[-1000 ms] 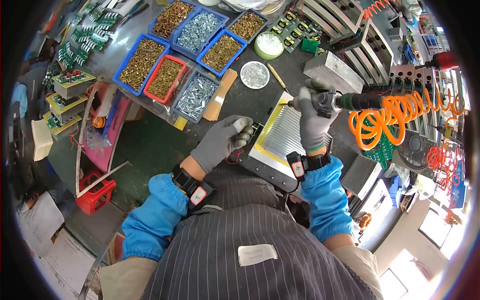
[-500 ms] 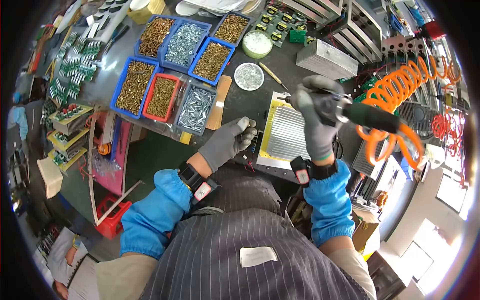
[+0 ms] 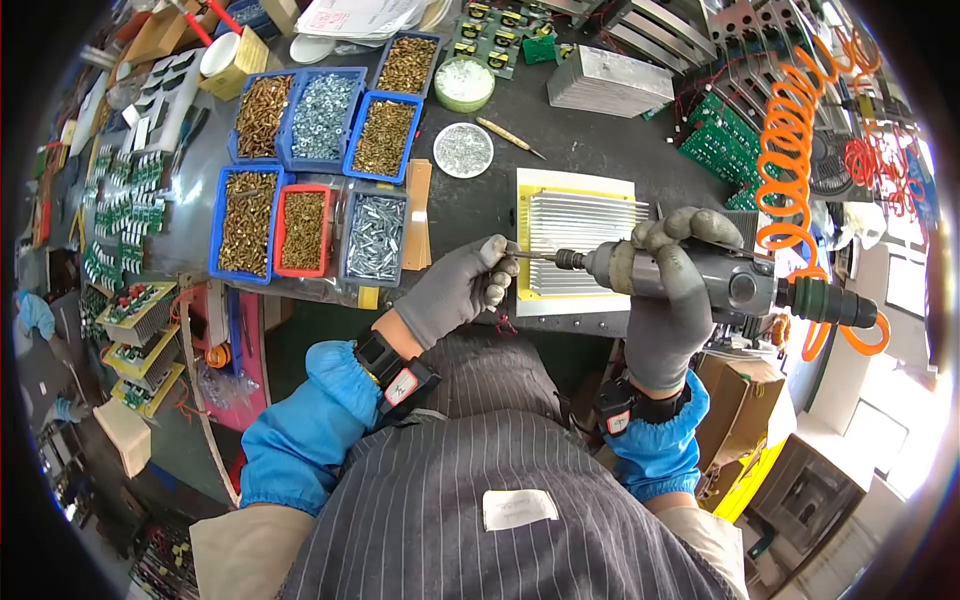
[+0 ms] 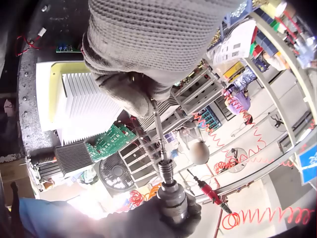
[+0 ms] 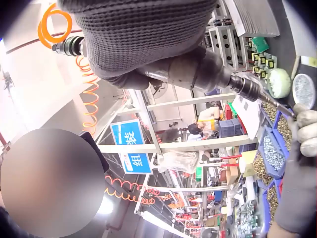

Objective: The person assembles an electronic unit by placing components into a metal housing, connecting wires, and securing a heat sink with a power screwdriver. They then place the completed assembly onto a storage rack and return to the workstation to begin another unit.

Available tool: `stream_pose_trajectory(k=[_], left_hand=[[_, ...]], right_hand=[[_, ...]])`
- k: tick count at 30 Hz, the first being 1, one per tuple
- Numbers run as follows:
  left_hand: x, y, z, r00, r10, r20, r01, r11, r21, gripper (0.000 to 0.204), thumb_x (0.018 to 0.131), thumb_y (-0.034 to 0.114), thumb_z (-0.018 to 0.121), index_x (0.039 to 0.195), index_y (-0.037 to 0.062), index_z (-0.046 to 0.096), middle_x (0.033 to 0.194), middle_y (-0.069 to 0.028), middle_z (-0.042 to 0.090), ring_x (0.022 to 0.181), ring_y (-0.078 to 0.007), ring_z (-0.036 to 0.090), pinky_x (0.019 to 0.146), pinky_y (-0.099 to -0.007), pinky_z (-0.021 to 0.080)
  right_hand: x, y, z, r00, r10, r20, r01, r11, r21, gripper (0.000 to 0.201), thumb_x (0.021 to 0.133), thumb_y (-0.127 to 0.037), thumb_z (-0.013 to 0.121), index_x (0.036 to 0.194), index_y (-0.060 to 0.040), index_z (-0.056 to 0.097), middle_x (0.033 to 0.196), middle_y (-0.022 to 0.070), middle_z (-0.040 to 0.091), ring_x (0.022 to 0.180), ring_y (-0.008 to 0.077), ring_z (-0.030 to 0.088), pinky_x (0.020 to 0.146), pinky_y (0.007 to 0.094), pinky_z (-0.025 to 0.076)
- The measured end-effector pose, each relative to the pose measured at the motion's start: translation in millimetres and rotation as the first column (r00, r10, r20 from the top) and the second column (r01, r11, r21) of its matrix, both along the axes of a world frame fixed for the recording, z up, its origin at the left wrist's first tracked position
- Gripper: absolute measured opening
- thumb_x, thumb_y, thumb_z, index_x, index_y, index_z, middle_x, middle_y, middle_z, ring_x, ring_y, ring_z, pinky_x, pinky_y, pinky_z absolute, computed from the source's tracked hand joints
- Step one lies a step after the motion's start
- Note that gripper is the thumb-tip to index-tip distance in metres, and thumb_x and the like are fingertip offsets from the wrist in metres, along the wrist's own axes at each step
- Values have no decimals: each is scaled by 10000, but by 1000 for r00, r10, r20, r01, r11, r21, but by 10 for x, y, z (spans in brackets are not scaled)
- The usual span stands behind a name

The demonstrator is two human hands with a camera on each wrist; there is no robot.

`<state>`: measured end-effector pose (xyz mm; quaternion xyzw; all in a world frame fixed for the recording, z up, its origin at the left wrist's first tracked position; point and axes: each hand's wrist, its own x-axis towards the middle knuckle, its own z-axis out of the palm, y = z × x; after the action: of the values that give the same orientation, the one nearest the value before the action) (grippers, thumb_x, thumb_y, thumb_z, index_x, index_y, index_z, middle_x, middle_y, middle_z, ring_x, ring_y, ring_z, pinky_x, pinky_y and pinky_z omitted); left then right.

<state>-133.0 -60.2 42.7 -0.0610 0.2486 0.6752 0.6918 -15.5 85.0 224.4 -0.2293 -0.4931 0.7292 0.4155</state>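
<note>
In the head view my gloved right hand [image 3: 680,290] grips a grey air screwdriver [image 3: 742,287], held level with its bit pointing left. My gloved left hand [image 3: 458,288] pinches at the bit's tip [image 3: 530,256] between thumb and finger; whether a screw sits there is too small to tell. The left wrist view shows the bit [image 4: 159,130] running from the driver's chuck [image 4: 166,171] up to the left fingertips. Beneath the driver lies a finned heatsink [image 3: 575,225] with a yellow border on a white plate [image 3: 588,307].
Blue bins of screws and nuts [image 3: 320,115], a red bin [image 3: 303,230] and a bin of silver standoffs [image 3: 375,238] stand left. Behind are a white dish [image 3: 463,150], a green tub [image 3: 465,84] and a metal block [image 3: 610,82]. An orange coiled hose [image 3: 785,150] hangs right.
The right hand has turned the driver and brought it down and leftward, so its bit now meets the left fingertips. The head view has shifted, with the bins now farther left.
</note>
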Motion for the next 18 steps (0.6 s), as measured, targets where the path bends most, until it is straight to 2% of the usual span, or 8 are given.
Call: stream_pose_trajectory(k=[6, 8, 9, 11, 12, 13, 16, 18], left_hand=[[-11, -28, 126, 972, -2, -233, -3, 1000, -20, 373, 1026, 397, 629, 1179, 59, 602, 934, 10, 576, 762, -25, 528, 666, -170, 501], [-69, -101, -17, 957, -221, -187, 217, 975, -43, 378, 1038, 389, 614, 1173, 35, 605, 957, -7, 606, 784, -31, 560, 694, -178, 524], [-62, -115, -89, 957, -224, -184, 219, 975, -43, 378, 1038, 389, 614, 1173, 35, 605, 957, -7, 606, 784, -31, 560, 694, -178, 524], [-30, -168, -259, 923, -360, -136, 327, 920, -217, 344, 1053, 328, 604, 1166, 3, 606, 986, -39, 637, 823, -72, 618, 737, -218, 561], [-22, -180, -302, 950, -303, -78, 272, 922, -275, 308, 1065, 250, 568, 1196, -27, 592, 1050, -109, 680, 921, -141, 683, 809, -276, 598], [-46, -229, -342, 951, -301, -76, 270, 922, -278, 308, 1065, 250, 568, 1196, -27, 592, 1050, -109, 680, 921, -141, 683, 809, -276, 598], [-177, -347, -291, 967, -225, -122, 193, 953, -232, 320, 1086, 209, 494, 1275, -41, 559, 1133, -169, 702, 1028, -198, 709, 869, -304, 618], [-234, -337, -216, 954, -250, -164, 194, 936, -294, 323, 1089, 220, 494, 1273, -36, 564, 1128, -160, 703, 1008, -193, 712, 850, -293, 620]], right_hand=[[111, -87, -67, 959, -255, 119, 254, 967, 26, 376, 843, 75, 573, 1208, -7, 529, 1018, 143, 598, 856, 230, 643, 808, 403, 553], [199, -91, -155, 940, -280, 197, 258, 958, 128, 353, 848, 63, 578, 1192, -3, 534, 1017, 121, 601, 911, 234, 638, 870, 398, 535], [231, -124, -183, 938, -282, 199, 261, 957, 128, 353, 848, 63, 578, 1192, -3, 534, 1017, 121, 601, 911, 234, 638, 870, 398, 535], [306, -233, -245, 949, -220, 224, 233, 972, -33, 364, 841, 74, 600, 1192, 7, 534, 1017, 113, 602, 907, 216, 629, 863, 384, 535], [353, -258, -324, 932, -218, 289, 235, 972, -24, 383, 818, 95, 616, 1181, 6, 532, 1012, 111, 596, 890, 189, 619, 852, 361, 535], [475, -231, -473, 918, -147, 368, 164, 986, -17, 369, 824, 108, 609, 1168, 5, 524, 989, 101, 586, 856, 163, 611, 821, 343, 539], [599, -347, -717, 898, -204, 390, 192, 979, 69, 347, 855, 94, 610, 1175, 0, 516, 974, 96, 595, 817, 157, 617, 788, 334, 546], [685, -326, -811, 932, -63, 356, 46, 997, 56, 362, 875, 102, 620, 1201, -8, 507, 974, 107, 613, 808, 159, 631, 771, 333, 552]])
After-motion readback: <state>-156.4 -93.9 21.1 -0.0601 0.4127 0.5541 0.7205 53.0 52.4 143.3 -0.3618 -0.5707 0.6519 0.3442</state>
